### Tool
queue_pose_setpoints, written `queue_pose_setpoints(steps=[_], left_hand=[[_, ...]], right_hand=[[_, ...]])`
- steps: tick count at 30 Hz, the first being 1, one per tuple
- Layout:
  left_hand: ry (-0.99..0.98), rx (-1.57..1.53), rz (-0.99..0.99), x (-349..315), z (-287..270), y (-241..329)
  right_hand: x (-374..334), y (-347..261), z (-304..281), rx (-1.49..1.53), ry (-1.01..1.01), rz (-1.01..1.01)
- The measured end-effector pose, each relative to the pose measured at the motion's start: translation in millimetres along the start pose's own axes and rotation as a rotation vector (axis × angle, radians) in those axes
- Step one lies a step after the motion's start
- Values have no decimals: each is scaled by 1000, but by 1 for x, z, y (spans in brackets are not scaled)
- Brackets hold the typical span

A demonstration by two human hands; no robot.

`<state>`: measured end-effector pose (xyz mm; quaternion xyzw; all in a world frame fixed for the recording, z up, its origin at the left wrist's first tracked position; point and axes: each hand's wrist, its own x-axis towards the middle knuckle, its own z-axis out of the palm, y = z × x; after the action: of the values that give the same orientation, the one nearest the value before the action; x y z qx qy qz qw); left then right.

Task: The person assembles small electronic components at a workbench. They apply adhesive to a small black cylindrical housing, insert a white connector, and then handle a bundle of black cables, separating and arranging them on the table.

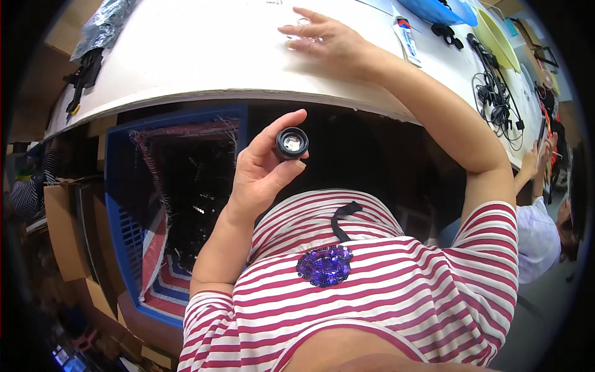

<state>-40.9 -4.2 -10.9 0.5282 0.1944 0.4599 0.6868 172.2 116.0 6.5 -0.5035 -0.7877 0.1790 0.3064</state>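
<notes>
My left hand (260, 170) is closed round a short black cylinder (292, 144) and holds it in front of the table's edge. Its round end faces up, with a shiny, glass-like middle inside a black rim. Over the white tabletop, my right hand (331, 42) reaches out with its fingers apart. Small clear round pieces (304, 22) lie at its fingertips. Whether the fingers press on any of them, I cannot tell.
Below the table at the left stands a blue plastic crate (114, 186), lined with cloth and holding dark pieces. On the table are a tube (406, 40), black cables (493, 93), a blue basin (443, 11) and a yellow basin (499, 40). Another person (538, 239) works at the right.
</notes>
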Motion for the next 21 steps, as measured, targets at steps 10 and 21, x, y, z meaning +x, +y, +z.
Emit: queue_pose_setpoints(steps=[10, 21], left_hand=[[17, -55, 37, 1, -7, -9], [17, 28, 14, 4, 1, -8]], right_hand=[[-39, -22, -25, -541, 158, -45], [-39, -19, -10, -436, 164, -4]])
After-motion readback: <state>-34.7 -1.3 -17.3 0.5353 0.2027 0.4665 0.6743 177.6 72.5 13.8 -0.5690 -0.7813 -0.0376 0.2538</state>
